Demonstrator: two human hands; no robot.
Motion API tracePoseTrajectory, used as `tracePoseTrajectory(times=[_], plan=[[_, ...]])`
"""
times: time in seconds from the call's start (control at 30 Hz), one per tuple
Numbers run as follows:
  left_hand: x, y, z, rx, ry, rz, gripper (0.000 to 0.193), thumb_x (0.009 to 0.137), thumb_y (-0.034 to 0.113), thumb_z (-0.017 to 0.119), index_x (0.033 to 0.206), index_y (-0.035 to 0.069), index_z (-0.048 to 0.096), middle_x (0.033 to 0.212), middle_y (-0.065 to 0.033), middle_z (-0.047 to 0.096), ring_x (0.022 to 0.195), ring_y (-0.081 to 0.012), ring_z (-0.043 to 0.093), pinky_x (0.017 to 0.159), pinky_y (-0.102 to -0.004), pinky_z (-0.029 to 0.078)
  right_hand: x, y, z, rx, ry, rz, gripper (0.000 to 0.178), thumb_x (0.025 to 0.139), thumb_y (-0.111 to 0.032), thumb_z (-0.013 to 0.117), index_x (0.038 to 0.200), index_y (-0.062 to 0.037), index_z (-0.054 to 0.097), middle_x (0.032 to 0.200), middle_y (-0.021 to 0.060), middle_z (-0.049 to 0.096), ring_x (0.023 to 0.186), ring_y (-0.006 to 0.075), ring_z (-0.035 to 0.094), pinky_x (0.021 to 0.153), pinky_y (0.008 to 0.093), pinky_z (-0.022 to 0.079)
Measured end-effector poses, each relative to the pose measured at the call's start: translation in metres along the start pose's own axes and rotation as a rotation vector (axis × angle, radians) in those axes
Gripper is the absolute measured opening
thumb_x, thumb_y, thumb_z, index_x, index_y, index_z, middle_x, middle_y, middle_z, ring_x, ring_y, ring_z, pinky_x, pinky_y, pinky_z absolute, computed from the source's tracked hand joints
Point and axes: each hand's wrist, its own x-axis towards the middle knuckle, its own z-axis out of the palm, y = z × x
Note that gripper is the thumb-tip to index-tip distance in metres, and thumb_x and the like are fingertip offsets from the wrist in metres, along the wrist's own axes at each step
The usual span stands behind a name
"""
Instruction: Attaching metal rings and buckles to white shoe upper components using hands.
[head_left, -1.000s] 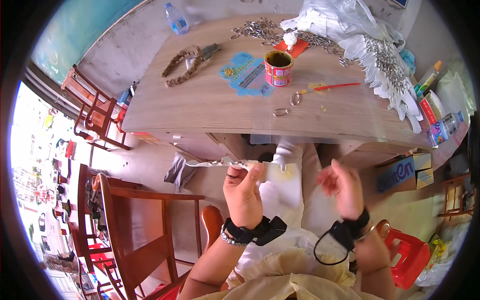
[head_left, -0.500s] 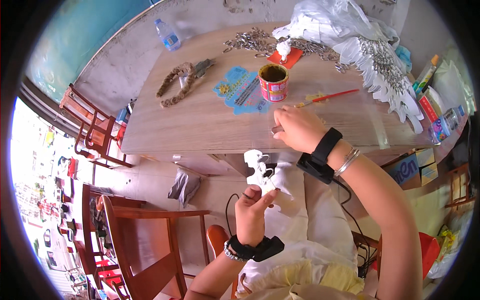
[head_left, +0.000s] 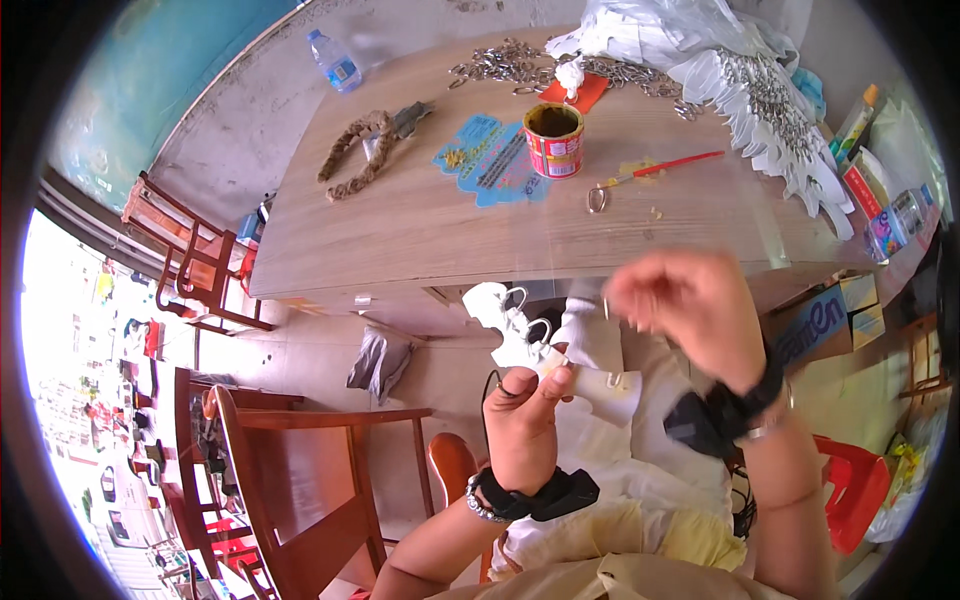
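My left hand (head_left: pixel 528 405) is closed, thumb and fingers pinching several flat white pieces (head_left: pixel 490 303) with metal rings through them. A wider white flap (head_left: pixel 612 398) hangs to the right of the fingers, over my lap. My right hand (head_left: pixel 690 310) is in the air to the right, beyond the table's near edge and apart from the white pieces. It is smeared by motion, but a thin metal ring (head_left: pixel 606 307) shows edge-on at its fingertips. One loose metal ring (head_left: pixel 597 200) lies on the table beside a red-handled brush (head_left: pixel 665 166).
On the table (head_left: pixel 420 240) stand a tin (head_left: pixel 553 155) and a water bottle (head_left: pixel 335 63). A brown looped cord (head_left: pixel 347 155), a blue card (head_left: pixel 485 165) and a pile of metal rings (head_left: pixel 500 62) lie there too. White ringed pieces (head_left: pixel 765 115) heap at right. A wooden chair (head_left: pixel 300 480) is left.
My right hand has moved from the table edge to the right and nearer me, uncovering the ring by the brush. My left hand has shifted slightly right, tilting the white pieces.
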Motion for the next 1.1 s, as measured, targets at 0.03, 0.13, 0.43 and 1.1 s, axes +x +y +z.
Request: tracePoseTrajectory(times=[0.03, 0.13, 0.43, 1.1], plan=[[-0.002, -0.001, -0.003, -0.013, -0.030, 0.006, 0.014, 0.088, 0.002, 0.063, 0.102, 0.005, 0.065, 0.103, -0.0052, 0.067, 0.092, -0.0133, 0.063, 0.077, -0.0292, 0.051, -0.013, 0.000, 0.002, -0.168, -0.046, -0.178, 0.015, 0.082, -0.014, 0.072, 0.083, -0.0011, 0.066, 0.070, 0.0032, 0.063, 0.064, 0.0128, 0.060, 0.059, 0.0238, 0.046], [-0.009, -0.001, 0.005, -0.034, -0.050, 0.079, 0.014, 0.088, 0.002, 0.063, 0.102, 0.006, 0.066, 0.106, -0.0063, 0.067, 0.092, -0.0135, 0.063, 0.078, -0.0293, 0.051, -0.048, 0.007, 0.014, -0.371, -0.067, -0.322, 0.012, 0.077, -0.010, 0.074, 0.080, -0.0026, 0.065, 0.073, 0.0064, 0.060, 0.068, 0.0234, 0.060, 0.062, 0.0290, 0.046], [-0.031, 0.015, 0.024, -0.010, -0.138, -0.151, 0.036, 0.097, 0.031, 0.050, 0.124, 0.007, 0.054, 0.138, -0.0074, 0.048, 0.112, -0.0187, 0.055, 0.089, -0.0370, 0.047, -0.071, 0.009, 0.011, -0.143, -0.056, -0.171, 0.013, 0.078, -0.009, 0.073, 0.080, 0.0000, 0.064, 0.074, 0.0067, 0.063, 0.065, 0.0161, 0.059, 0.061, 0.0270, 0.045], [-0.039, 0.027, 0.040, 0.191, -0.019, -0.034, 0.012, 0.086, -0.004, 0.064, 0.098, -0.008, 0.063, 0.085, -0.0065, 0.065, 0.076, -0.0110, 0.061, 0.074, -0.0301, 0.055, -0.075, 0.011, -0.033, 0.720, 0.127, -0.039, 0.020, 0.094, -0.017, 0.056, 0.092, -0.0002, 0.065, 0.067, 0.0043, 0.060, 0.049, 0.0104, 0.052, 0.044, 0.0218, 0.039]])
